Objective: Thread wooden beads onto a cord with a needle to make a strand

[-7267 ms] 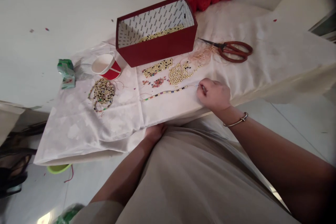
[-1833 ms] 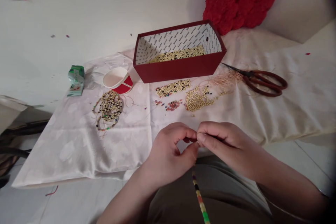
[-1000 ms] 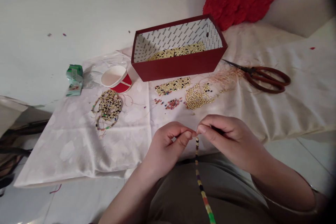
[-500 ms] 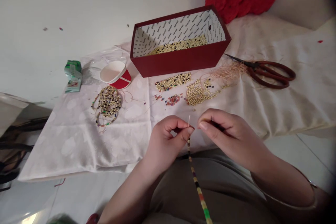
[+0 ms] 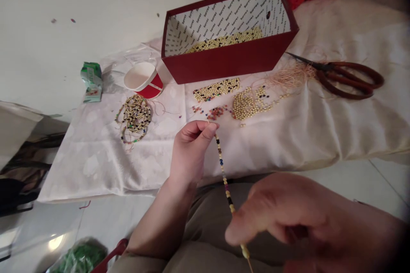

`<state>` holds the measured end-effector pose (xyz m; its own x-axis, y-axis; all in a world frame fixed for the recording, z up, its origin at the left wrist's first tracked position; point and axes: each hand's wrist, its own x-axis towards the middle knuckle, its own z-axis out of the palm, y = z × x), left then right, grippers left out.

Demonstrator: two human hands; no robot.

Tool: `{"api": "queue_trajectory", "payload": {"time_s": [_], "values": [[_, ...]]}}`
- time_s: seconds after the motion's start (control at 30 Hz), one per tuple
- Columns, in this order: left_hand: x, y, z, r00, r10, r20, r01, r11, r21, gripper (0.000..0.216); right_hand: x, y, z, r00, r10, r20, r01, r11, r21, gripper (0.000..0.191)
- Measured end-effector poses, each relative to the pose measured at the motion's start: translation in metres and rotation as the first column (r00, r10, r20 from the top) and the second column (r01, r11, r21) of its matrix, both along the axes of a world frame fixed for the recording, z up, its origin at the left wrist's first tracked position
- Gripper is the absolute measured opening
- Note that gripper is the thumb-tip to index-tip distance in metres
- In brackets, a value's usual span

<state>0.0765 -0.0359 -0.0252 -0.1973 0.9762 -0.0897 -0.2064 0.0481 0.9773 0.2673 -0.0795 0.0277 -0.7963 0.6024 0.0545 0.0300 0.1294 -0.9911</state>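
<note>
A beaded string [image 5: 227, 187] hangs taut toward me, with cream, black, blue and purple beads along it. Between thumb and forefinger, my left hand [image 5: 194, 147] pinches its far end, and a thin pale tip sticks out past the fingers. Closer to me, my right hand [image 5: 282, 222] is closed over the strand, somewhat blurred; a few beads and bare thread show below its fingers. Beyond my left hand lie small red and orange beads [image 5: 218, 112], a patch of cream beads [image 5: 248, 106] and a band of cream and black beads [image 5: 216, 89].
A dark red box [image 5: 229, 62] holding loose beads stands at the back. Left of it are a paper cup [image 5: 149, 87], a green packet [image 5: 92, 81] and a heap of finished-looking bead strands [image 5: 136, 115]. Scissors [image 5: 349, 79] lie at right beside loose thread [image 5: 290, 74].
My left hand has moved left and slightly away, still pinching the string's end. My right hand has come from beside it down along the strand toward me. The view has shifted.
</note>
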Motion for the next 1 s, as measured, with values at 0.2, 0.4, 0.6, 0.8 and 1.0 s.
{"api": "queue_trajectory", "payload": {"time_s": [0.2,0.4,0.6,0.8,1.0], "values": [[-0.004,0.002,-0.001,0.997,0.057,0.048,-0.058,0.998,0.008,0.019,-0.014,0.003,-0.003,0.997,0.070,0.018,-0.072,0.988,0.137,0.013],[-0.008,0.001,0.001,0.992,0.101,0.069,-0.104,0.994,0.040,0.019,-0.015,0.011,-0.025,0.994,-0.022,-0.104,0.024,1.000,0.014,0.007],[-0.008,-0.010,0.007,0.996,0.085,0.014,-0.086,0.987,0.133,0.015,-0.015,0.015,-0.035,0.978,0.004,-0.206,-0.007,1.000,-0.017,0.012],[-0.007,-0.026,0.013,0.990,0.003,-0.140,0.047,0.936,0.349,0.010,-0.013,0.016,-0.038,0.959,0.015,-0.281,-0.046,0.994,-0.103,0.016],[-0.009,-0.044,0.030,0.922,-0.140,-0.360,0.270,0.899,0.343,0.010,-0.013,0.015,-0.035,0.946,-0.320,-0.054,0.280,0.889,-0.361,0.023]]}}
